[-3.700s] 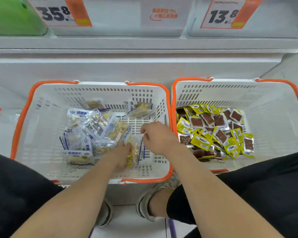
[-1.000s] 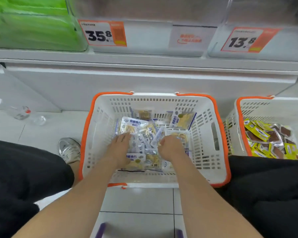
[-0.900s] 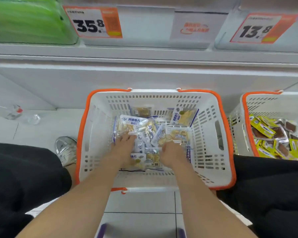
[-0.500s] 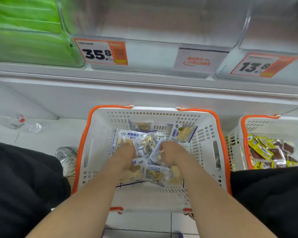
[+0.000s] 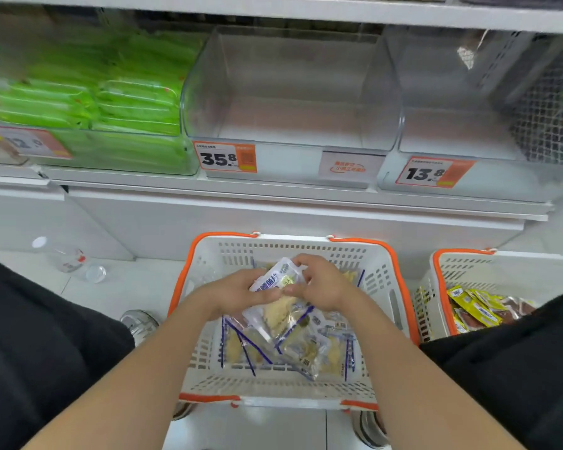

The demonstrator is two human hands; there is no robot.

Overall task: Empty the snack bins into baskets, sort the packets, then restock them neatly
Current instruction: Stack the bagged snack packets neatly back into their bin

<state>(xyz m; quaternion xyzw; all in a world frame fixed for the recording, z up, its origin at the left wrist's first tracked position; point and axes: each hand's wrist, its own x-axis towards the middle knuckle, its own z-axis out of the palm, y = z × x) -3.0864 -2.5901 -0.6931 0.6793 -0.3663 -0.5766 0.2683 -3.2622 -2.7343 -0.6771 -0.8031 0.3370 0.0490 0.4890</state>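
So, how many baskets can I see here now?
2. One basket is in the middle and holds white-blue packets. The second basket is at the right edge, partly cut off, and holds yellow packets. None seems hidden.

Clear blue-edged packets point(image 5: 283, 332) heaped in white orange-rimmed basket point(image 5: 273, 386) on floor

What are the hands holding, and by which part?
A bundle of blue-printed snack packets, above the white basket: the left hand grips its left side, and the right hand pinches its top right edge.
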